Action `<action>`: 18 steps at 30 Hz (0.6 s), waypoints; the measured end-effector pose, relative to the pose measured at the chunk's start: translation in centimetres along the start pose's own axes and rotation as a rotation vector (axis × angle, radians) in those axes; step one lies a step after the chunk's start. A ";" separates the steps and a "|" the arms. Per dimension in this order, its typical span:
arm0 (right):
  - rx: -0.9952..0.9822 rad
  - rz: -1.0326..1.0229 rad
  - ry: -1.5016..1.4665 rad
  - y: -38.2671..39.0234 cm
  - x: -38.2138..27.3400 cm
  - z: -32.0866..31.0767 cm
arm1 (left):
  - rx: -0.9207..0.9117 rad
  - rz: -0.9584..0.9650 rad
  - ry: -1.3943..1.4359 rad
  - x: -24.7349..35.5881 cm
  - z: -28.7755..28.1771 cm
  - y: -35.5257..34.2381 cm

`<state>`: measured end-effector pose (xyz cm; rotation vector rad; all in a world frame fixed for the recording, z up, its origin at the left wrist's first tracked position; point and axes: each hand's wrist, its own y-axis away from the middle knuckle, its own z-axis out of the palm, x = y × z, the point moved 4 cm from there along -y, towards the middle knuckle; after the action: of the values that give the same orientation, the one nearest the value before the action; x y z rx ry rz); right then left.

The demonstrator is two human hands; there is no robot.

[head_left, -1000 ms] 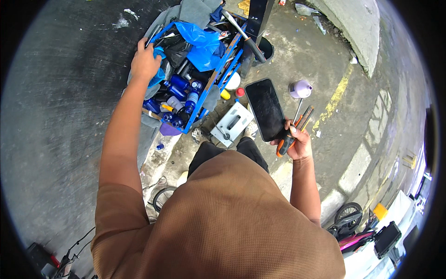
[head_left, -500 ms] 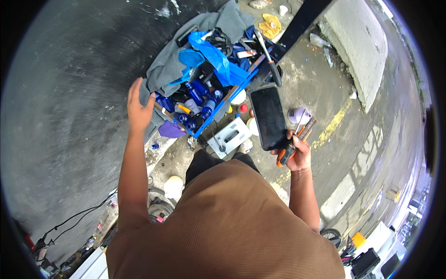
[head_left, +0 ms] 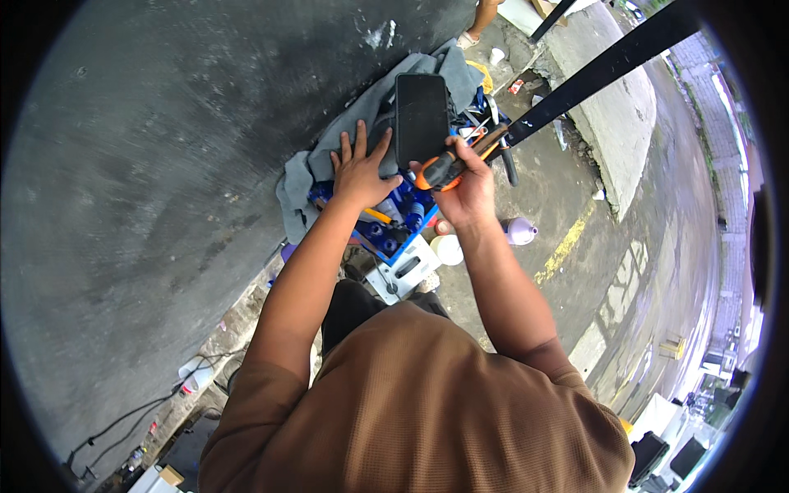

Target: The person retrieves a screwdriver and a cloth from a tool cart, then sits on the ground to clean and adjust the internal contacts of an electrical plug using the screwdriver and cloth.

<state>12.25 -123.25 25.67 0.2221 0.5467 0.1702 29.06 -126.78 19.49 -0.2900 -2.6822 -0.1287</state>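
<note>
My right hand (head_left: 470, 197) grips a black smartphone (head_left: 421, 119) with a dark screen, held upright over the crate. The same hand also clutches hand tools with orange-and-black handles (head_left: 442, 171); one looks like a screwdriver. My left hand (head_left: 360, 174) is open, fingers spread, over the grey cloth (head_left: 297, 179) and the crate's near left part, close beside the phone. Whether it touches the cloth I cannot tell. Below both hands stands a blue crate (head_left: 413, 240) holding several blue bottles (head_left: 416, 216) and a yellow-handled item (head_left: 377, 215). The phone and hands hide much of its contents.
A dark wall (head_left: 164, 123) rises along the left. A black post (head_left: 604, 74) slants across the upper right. By my feet are a grey-white metal box (head_left: 415, 269), a white round container (head_left: 447, 250) and a purple bottle (head_left: 519, 231). Another person's leg (head_left: 485, 15) shows at the top.
My right hand has moved left and up over the crate with the phone and tools. My left hand has moved right, from the wall side to over the cloth, fingers spreading.
</note>
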 end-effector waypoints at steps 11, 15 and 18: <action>0.294 -0.117 0.069 -3.4 10.9 3.1 | 0.176 0.136 0.525 -11.4 -7.4 9.3; 0.296 -0.127 0.111 -3.6 13.4 3.9 | 0.168 0.001 0.674 -14.0 -6.6 12.0; 0.278 -0.106 0.031 -4.3 15.0 5.5 | 0.092 -0.036 0.842 -14.9 -4.9 12.1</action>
<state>28.26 -124.96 21.71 0.4608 0.6108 -0.0060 46.94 -118.36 18.02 -0.1161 -1.8507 -0.1065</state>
